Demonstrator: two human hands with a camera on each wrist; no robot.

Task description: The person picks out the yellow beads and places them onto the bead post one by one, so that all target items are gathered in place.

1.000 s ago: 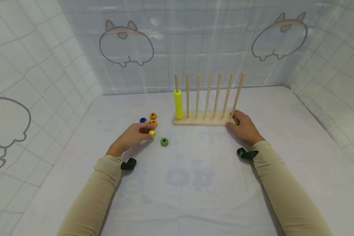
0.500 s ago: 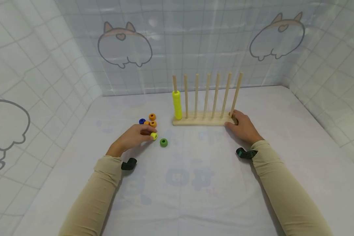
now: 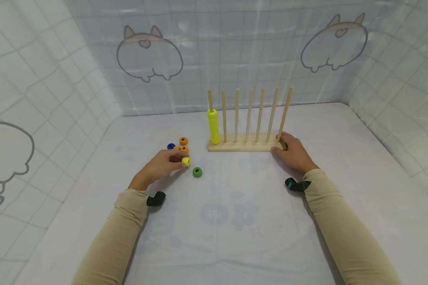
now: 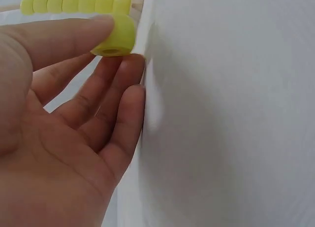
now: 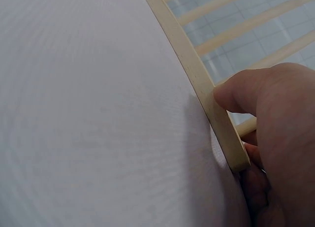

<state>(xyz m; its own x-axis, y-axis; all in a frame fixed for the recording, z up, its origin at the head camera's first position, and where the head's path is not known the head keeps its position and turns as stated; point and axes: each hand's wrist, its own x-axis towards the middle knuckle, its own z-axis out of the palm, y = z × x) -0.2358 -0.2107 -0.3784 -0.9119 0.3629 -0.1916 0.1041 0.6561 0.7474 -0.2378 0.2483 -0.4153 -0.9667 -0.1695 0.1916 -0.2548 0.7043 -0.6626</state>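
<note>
My left hand (image 3: 159, 164) pinches a yellow bead (image 3: 186, 162) between thumb and fingertips, low over the white cloth. In the left wrist view the bead (image 4: 124, 35) shows its hole at the lower end, with the other fingers spread behind it. A wooden peg rack (image 3: 240, 147) stands upright with several pegs. Its leftmost peg carries a stack of yellow beads (image 3: 213, 127); the others are bare. My right hand (image 3: 295, 153) grips the rack's right end. In the right wrist view the thumb presses on the wooden base (image 5: 197, 81), and the other fingers are partly hidden behind it.
A green bead (image 3: 197, 175) lies on the cloth just right of my left hand. Beyond that hand sit a blue bead (image 3: 171, 146) and several orange beads, one orange bead (image 3: 183, 143) farthest back. A tile-patterned curtain (image 3: 214, 59) rises behind the rack.
My left hand has shifted slightly right with the yellow bead, bringing it closer to the green one, and the bead has turned a little. My right hand keeps its grip on the rack.
</note>
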